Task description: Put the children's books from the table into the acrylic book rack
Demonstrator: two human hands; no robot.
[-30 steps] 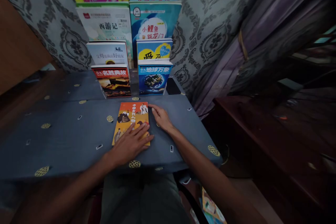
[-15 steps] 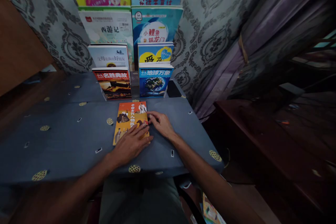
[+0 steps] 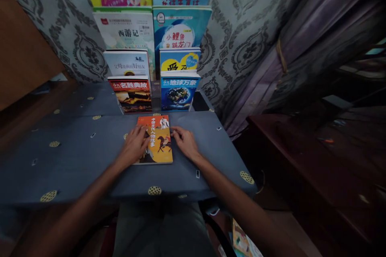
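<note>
An orange and yellow book (image 3: 163,144) lies closed, cover up, on the blue-grey tablecloth (image 3: 105,144). Over the book's left side rests my left hand (image 3: 134,142), its fingers lying on the cover and hiding part of it. My right hand (image 3: 185,141) is at the right edge, thumb and forefinger bent together against the book; the other fingers are curled under and partly hidden.
Behind the book stand a red-topped book (image 3: 134,94) and a blue globe book (image 3: 177,94), with taller books in tiers behind them. A dark flat object (image 3: 200,101) lies to their right. A brown board (image 3: 24,52) is at the left.
My left hand has slid left and slightly up, from the book's lower middle to its left side, uncovering the horse picture. My right hand has stayed at the right edge.
</note>
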